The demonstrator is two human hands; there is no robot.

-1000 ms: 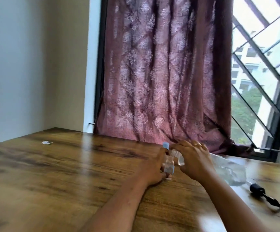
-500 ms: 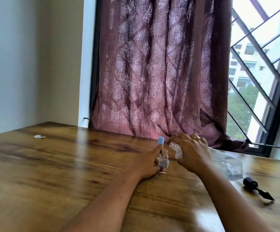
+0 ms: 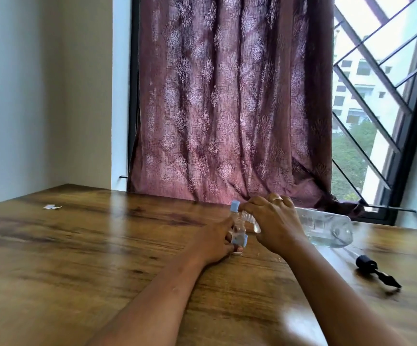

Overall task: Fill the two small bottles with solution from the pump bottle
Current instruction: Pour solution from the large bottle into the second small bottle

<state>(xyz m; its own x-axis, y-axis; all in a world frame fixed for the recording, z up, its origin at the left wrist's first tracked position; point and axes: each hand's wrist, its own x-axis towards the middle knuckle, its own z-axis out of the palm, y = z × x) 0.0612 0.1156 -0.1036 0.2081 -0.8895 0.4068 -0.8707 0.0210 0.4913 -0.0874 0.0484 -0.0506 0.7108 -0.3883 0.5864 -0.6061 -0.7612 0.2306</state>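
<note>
My left hand (image 3: 214, 242) rests on the wooden table (image 3: 102, 258) and grips a small clear bottle (image 3: 239, 227) standing upright; a loose blue cap (image 3: 243, 240) sits by its fingers. A blue-capped top (image 3: 234, 206) shows just above, and I cannot tell whether it belongs to a second small bottle. My right hand (image 3: 274, 223) grips the large clear bottle (image 3: 327, 228), which is tipped on its side with its threaded neck (image 3: 249, 219) against the small bottle's top. The black pump head (image 3: 374, 270) lies loose on the table at the right.
A maroon patterned curtain (image 3: 229, 108) hangs right behind the table's far edge, and a window with diagonal bars (image 3: 377, 83) is at the right. A small white scrap (image 3: 52, 207) lies on the table at far left.
The view has drifted slightly. Both hands keep the same grips, and the large bottle stays tipped toward the small bottle.
</note>
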